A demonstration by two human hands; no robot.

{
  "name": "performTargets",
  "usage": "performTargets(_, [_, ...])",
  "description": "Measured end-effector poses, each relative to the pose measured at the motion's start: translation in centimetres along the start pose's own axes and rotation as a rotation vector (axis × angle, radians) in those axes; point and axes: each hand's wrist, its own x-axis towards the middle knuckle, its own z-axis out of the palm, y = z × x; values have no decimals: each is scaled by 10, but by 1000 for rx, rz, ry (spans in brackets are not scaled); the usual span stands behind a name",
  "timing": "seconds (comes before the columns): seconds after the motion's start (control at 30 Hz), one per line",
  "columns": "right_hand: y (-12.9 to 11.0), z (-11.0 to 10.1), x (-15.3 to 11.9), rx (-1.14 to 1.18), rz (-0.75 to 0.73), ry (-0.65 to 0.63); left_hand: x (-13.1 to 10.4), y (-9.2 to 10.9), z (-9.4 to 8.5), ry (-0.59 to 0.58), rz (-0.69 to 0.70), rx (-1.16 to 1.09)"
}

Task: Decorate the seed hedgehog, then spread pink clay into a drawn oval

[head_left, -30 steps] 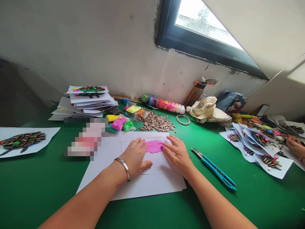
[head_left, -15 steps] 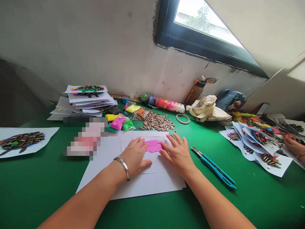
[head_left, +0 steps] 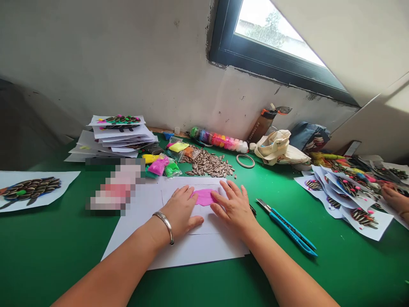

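A flat patch of pink modelling clay [head_left: 204, 197] lies on white paper [head_left: 140, 238] marked with thin drawn lines. My left hand [head_left: 181, 209], with a silver bangle at its wrist, rests on the paper with fingers stretched out, fingertips at the clay's left edge. My right hand [head_left: 234, 209] lies with fingers spread, its fingertips touching the clay's right edge. Neither hand grips anything. To the right of my right hand is a blue utility knife [head_left: 289, 228] with its blade out.
Behind the paper are sunflower seeds [head_left: 212, 164], bagged coloured clay [head_left: 159, 165] and a tape ring [head_left: 245, 160]. Stacked seed pictures [head_left: 121, 136] stand back left, with more pictures [head_left: 341, 192] at right. A bottle [head_left: 262, 123] and cloth bag [head_left: 275, 147] sit by the wall. Another person's hand [head_left: 396, 198] shows far right.
My right hand has shifted slightly left, its fingertips further in over the clay's right edge. My left hand stays in nearly the same place.
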Motion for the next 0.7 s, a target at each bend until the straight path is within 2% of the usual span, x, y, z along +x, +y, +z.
performTargets(0.2, [4,-1,-5,9,49,17,0,0,1,21,-5,-20])
performTargets(0.4, [7,-1,-4,62,86,50,0,2,-3,-40,-21,33])
performTargets(0.7, [7,6,1,64,64,-37,1,2,-2,5,-11,7])
